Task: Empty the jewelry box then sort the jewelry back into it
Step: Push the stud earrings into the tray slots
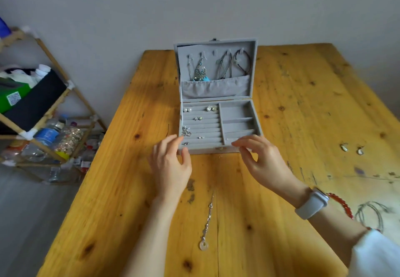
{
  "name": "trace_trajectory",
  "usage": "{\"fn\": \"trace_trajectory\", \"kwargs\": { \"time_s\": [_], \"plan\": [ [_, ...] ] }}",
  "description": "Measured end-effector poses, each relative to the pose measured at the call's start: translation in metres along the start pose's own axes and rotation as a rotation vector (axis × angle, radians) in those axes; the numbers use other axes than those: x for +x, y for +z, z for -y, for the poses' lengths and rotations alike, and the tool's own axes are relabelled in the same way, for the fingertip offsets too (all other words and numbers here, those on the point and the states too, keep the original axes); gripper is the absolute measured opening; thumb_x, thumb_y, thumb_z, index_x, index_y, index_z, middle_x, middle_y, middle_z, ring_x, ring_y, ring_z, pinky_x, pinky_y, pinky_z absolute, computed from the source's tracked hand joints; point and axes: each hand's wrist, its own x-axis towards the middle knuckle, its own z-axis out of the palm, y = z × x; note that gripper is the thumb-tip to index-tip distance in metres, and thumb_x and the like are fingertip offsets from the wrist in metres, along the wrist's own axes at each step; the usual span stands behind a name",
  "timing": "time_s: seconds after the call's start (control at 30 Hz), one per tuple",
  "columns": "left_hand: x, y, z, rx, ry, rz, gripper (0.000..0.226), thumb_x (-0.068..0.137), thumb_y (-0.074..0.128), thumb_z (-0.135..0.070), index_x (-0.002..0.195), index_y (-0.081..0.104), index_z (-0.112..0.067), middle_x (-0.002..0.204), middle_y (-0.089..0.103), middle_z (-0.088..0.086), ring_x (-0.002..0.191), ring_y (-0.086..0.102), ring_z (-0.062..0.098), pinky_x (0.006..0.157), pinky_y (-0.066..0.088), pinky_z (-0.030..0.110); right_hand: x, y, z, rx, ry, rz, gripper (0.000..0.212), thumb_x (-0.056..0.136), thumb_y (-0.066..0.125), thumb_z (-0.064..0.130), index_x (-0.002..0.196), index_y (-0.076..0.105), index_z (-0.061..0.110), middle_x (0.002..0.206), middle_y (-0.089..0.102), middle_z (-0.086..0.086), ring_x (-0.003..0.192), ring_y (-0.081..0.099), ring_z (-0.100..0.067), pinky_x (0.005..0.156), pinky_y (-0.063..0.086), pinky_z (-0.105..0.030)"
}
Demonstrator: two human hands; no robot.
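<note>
With both my left hand (pixel 171 164) and right hand (pixel 263 160) spread, empty, at the open jewelry box's (pixel 216 150) front edge, I judged sorting half-done; next, the pendant necklace (pixel 207 222) needed pinching off the surface (pixel 121 190).

A plain pale grey wall (pixel 194 6) fills the far side, evenly lit by soft daylight; a yellow-stained wooden table (pixel 303 103) with dark knots stands against it; at the left a bamboo rack (pixel 52 108) holds a green carton (pixel 13 98), a black bin and plastic bottles (pixel 46 135); grey floor (pixel 28 222) lies below.
</note>
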Motion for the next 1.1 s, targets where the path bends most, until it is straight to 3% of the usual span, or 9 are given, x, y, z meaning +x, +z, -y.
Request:
{"fn": "trace_trajectory", "kwargs": {
  "time_s": [0.1,0.27,0.37,0.47,0.63,0.77,0.93,1.1],
  "plan": [
    [-0.007,0.015,-0.048,-0.027,0.133,0.033,0.034,0.080,0.044,-0.026,0.101,0.068,-0.013,0.105,0.064,0.003,0.096,0.054,0.021,0.084,0.039,0.036,-0.020,-0.032,-0.022,-0.032,0.069,-0.043,0.022,0.085,0.049,0.011,0.095,0.070,0.011,0.093,0.067,-0.003,0.085,0.058,-0.020,0.075,0.037,-0.017],
    [-0.025,0.064,-0.140,-0.111,0.381,0.360,0.033,0.084,0.045,-0.026,0.105,0.066,-0.012,0.108,0.063,0.003,0.100,0.055,0.022,0.088,0.037,0.029,-0.059,-0.083,-0.058,-0.095,0.155,-0.067,0.020,0.088,0.053,0.007,0.097,0.069,0.012,0.096,0.067,-0.003,0.090,0.059,-0.018,0.079,0.043,-0.024],
    [-0.040,0.095,-0.181,-0.097,0.412,0.603,0.034,0.091,0.049,-0.023,0.122,0.057,-0.016,0.126,0.054,-0.001,0.118,0.045,0.019,0.100,0.034,0.033,-0.081,-0.113,-0.089,-0.157,0.240,-0.134,0.020,0.088,0.053,0.005,0.099,0.069,0.011,0.096,0.067,-0.004,0.089,0.058,-0.018,0.075,0.041,-0.024],
    [-0.050,0.121,-0.209,-0.076,0.413,0.705,0.036,0.093,0.045,-0.024,0.128,0.051,-0.019,0.134,0.048,-0.004,0.123,0.038,0.016,0.103,0.030,0.033,-0.099,-0.137,-0.125,-0.235,0.364,-0.233,0.018,0.087,0.054,0.004,0.096,0.069,0.010,0.092,0.064,-0.006,0.085,0.055,-0.024,0.073,0.038,-0.027],
    [-0.066,0.148,-0.232,0.062,0.442,0.734,0.036,0.093,0.045,-0.031,0.129,0.050,-0.025,0.136,0.043,-0.008,0.127,0.030,0.012,0.103,0.023,0.035,-0.120,-0.160,-0.164,-0.403,0.521,-0.282,0.017,0.087,0.058,0.015,0.103,0.064,0.013,0.098,0.059,-0.006,0.089,0.044,-0.021,0.074,0.033,-0.028],
    [-0.076,0.157,-0.244,-0.001,0.452,0.697,0.031,0.092,0.049,-0.030,0.122,0.056,-0.025,0.130,0.048,-0.008,0.121,0.035,0.011,0.097,0.026,0.032,-0.129,-0.159,-0.175,-0.423,0.559,-0.242,0.017,0.089,0.056,0.021,0.103,0.062,0.014,0.101,0.056,-0.005,0.091,0.043,-0.020,0.074,0.030,-0.026],
    [-0.081,0.175,-0.272,-0.095,0.515,0.739,0.031,0.091,0.054,-0.027,0.121,0.058,-0.022,0.119,0.053,-0.002,0.115,0.041,0.015,0.092,0.031,0.031,-0.135,-0.154,-0.177,-0.356,0.538,-0.278,0.010,0.089,0.055,0.016,0.093,0.063,0.011,0.095,0.059,-0.007,0.085,0.045,-0.020,0.072,0.035,-0.028],
    [-0.083,0.186,-0.279,-0.077,0.559,0.730,0.017,0.093,0.051,-0.021,0.103,0.064,-0.017,0.106,0.058,0.002,0.106,0.046,0.019,0.087,0.035,0.031,-0.140,-0.160,-0.167,-0.216,0.518,-0.382,0.006,0.087,0.056,0.008,0.091,0.061,0.009,0.087,0.060,-0.001,0.079,0.048,-0.014,0.069,0.039,-0.022]
  ]
}}
